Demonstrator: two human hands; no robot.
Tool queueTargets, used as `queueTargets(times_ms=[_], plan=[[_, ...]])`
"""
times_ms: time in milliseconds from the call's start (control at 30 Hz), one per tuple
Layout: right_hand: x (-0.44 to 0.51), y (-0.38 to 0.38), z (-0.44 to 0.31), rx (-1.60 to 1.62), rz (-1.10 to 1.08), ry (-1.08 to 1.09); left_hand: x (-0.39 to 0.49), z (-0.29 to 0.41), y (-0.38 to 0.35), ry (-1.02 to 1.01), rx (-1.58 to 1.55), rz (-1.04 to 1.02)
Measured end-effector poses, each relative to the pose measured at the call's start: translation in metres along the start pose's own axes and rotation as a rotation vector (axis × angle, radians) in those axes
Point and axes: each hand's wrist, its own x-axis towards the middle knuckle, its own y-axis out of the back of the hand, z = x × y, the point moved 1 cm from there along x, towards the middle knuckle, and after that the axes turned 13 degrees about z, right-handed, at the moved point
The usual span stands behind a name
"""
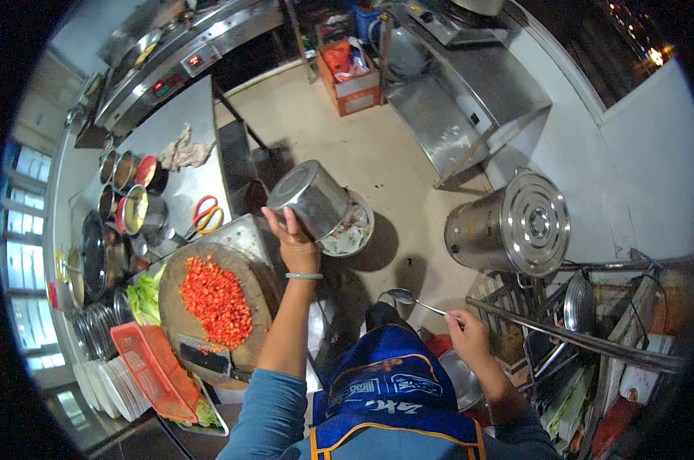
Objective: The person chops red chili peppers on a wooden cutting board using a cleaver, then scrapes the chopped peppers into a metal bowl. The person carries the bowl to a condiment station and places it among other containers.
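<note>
My left hand (294, 244) grips a metal pot (315, 198), which is tipped with its base up towards the left. The pot's mouth leans over a round bin (352, 253) on the floor that holds pale scraps and bags. My right hand (466, 333) holds a metal spoon (403, 296) by its handle, bowl pointing away to the left. To the left of my left arm, a heap of chopped red chillies (216, 302) lies on a round wooden chopping board (177, 282). A cleaver (206, 353) rests flat at the board's near edge.
A red plastic basket (151, 368), lettuce (145, 299), stacked white plates (114, 391) and scissors (206, 215) occupy the left counter. A large lidded steel pot (508, 224) stands at right, near a metal rail (571, 333). An orange box (349, 80) sits on the floor ahead.
</note>
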Motion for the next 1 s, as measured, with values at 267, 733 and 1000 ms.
queueTargets(times_ms=[267,733,1000], plan=[[0.013,0.014,0.041,0.025,0.08,-0.06,-0.021,-0.033,-0.03,-0.187,0.119,0.072],[0.067,-0.009,-0.021,0.629,-0.07,-0.444,0.028,0.037,0.062,2.172,-1.056,-0.129],[0.008,-0.099,-0.104,0.702,-0.415,-0.168,0.02,0.091,0.176,1.898,-1.572,-0.429]])
